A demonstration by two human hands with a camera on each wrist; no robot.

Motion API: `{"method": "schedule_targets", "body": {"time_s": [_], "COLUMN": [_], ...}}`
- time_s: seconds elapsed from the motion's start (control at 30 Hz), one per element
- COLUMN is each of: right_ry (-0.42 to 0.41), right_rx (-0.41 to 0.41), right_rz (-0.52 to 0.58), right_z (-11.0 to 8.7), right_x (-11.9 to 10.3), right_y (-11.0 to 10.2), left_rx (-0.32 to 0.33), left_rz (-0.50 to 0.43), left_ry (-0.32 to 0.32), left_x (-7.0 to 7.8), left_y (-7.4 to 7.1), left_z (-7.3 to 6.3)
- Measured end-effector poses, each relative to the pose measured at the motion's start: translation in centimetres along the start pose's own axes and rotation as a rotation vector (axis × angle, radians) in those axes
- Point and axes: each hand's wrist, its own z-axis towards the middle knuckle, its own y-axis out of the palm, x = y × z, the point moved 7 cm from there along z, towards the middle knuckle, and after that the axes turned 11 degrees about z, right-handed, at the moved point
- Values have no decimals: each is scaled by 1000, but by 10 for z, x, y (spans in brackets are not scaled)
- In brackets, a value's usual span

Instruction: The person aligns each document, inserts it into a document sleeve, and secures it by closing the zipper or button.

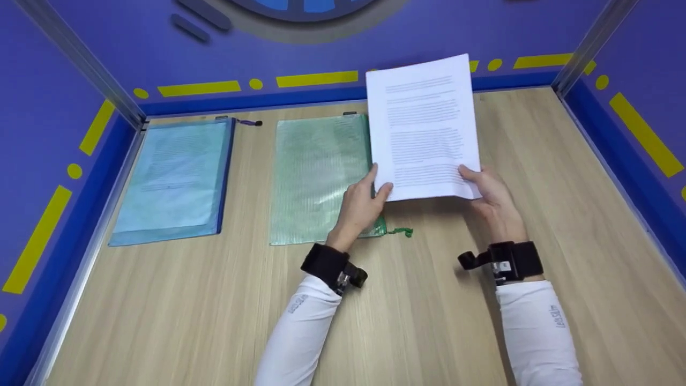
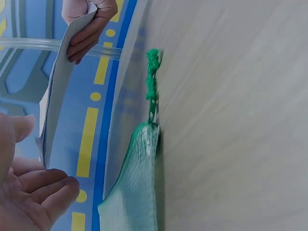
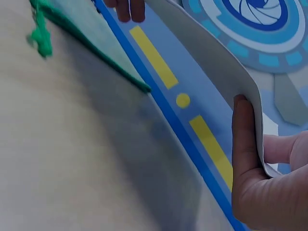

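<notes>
A printed white paper [image 1: 423, 128] is raised above the table, its text facing the head camera and its lower right corner slightly bent. My right hand [image 1: 496, 201] pinches that corner, thumb on the printed face and fingers [image 3: 244, 130] behind. At the lower left corner my left hand [image 1: 362, 206] holds the edge, its thumb in front; the left wrist view shows the paper's edge [image 2: 55, 91] between thumb and fingers. Beneath and left of the paper lies a green mesh zip pouch [image 1: 316, 177], partly covered in the head view, with a green zip pull [image 1: 402, 232].
A blue zip pouch [image 1: 171, 182] with printed paper inside lies at the table's left, its dark zip pull [image 1: 251, 123] pointing right. Blue walls [image 1: 632, 134] with yellow marks enclose the wooden table [image 1: 418, 321] at back and sides. Both wrists wear black camera straps [image 1: 517, 261].
</notes>
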Motion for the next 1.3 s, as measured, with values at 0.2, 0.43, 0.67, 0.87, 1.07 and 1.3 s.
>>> {"method": "schedule_targets", "body": {"time_s": [0.2, 0.43, 0.67, 0.87, 1.07, 1.3], "right_ry": [18, 36, 11, -25, -38, -10], "right_rx": [-16, -33, -36, -14, -31, -82], "right_rz": [-26, -108, -279, -469, -546, -560], "right_z": [-2, -3, -1, 1, 2, 3], "right_x": [18, 35, 44, 43, 38, 34], "right_y": [19, 31, 34, 32, 32, 30], "left_rx": [98, 101, 41, 9, 10, -12], "left_rz": [-228, -457, -660, -732, -753, -719], "left_ry": [-59, -163, -307, -356, -356, -343], "left_x": [-20, -40, -53, -59, -61, -57], "left_y": [-13, -18, -15, -12, -10, -8], "left_z": [-4, -9, -15, -19, -21, -22]}}
